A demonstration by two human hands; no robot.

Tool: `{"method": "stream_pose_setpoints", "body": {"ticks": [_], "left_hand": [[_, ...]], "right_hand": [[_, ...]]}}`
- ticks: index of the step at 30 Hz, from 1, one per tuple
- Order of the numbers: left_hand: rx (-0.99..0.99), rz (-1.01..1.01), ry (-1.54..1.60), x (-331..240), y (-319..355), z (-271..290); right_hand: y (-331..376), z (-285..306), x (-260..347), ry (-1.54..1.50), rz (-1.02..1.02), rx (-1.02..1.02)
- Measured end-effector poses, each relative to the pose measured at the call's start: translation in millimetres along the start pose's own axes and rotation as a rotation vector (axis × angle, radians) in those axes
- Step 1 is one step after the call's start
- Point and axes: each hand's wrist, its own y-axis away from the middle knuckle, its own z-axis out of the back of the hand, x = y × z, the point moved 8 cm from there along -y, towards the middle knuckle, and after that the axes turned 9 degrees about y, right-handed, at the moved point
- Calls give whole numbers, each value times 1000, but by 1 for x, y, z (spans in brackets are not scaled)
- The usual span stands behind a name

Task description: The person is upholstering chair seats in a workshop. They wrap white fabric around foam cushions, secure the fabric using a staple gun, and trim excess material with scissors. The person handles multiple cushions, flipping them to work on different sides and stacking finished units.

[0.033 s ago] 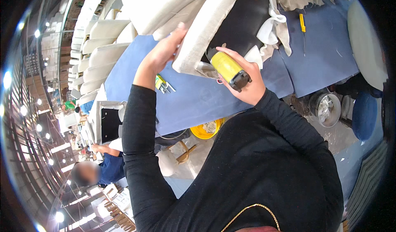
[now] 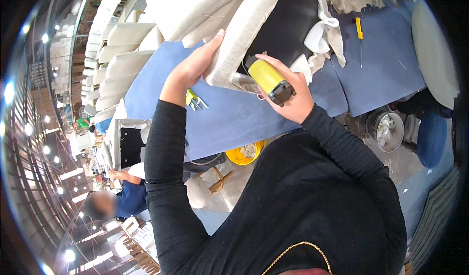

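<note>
A beige upholstered piece (image 2: 239,31) with a black underside (image 2: 288,26) stands tilted on the blue-covered table (image 2: 234,114). My left hand (image 2: 195,65) lies along its left side with fingers stretched out, the fingertips against the pale fabric. In my right hand (image 2: 298,92) is a yellow and black staple gun (image 2: 266,77), its front end at the piece's near inner edge. The nose of the tool is hidden. Loose white cloth (image 2: 317,40) hangs from the piece's right edge.
On the table lie a yellow-handled pointed tool (image 2: 359,28) and a small yellow-green item with metal prongs (image 2: 195,100). Below stand a yellow bucket (image 2: 234,158) and a metal bucket (image 2: 398,133) with scraps. A co-worker (image 2: 132,199) is at the left, beyond rows of pale cushions (image 2: 119,67).
My left hand has shifted slightly to the right, closer against the upholstered piece. The staple gun and my right hand have barely moved.
</note>
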Motion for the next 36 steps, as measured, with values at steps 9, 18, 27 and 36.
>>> {"method": "stream_pose_setpoints", "body": {"ticks": [9,18,27,36], "left_hand": [[-299,-685,-765,-42,44,-42],[-371,-598,-825,-51,53,-57],[-397,-610,-815,-50,55,-59],[-419,-588,-840,-42,61,-63]], "right_hand": [[-10,-8,-21,-59,-24,36],[-15,11,1,-76,-24,18],[-17,2,5,-28,68,10],[-10,-7,8,-42,-7,129]]}}
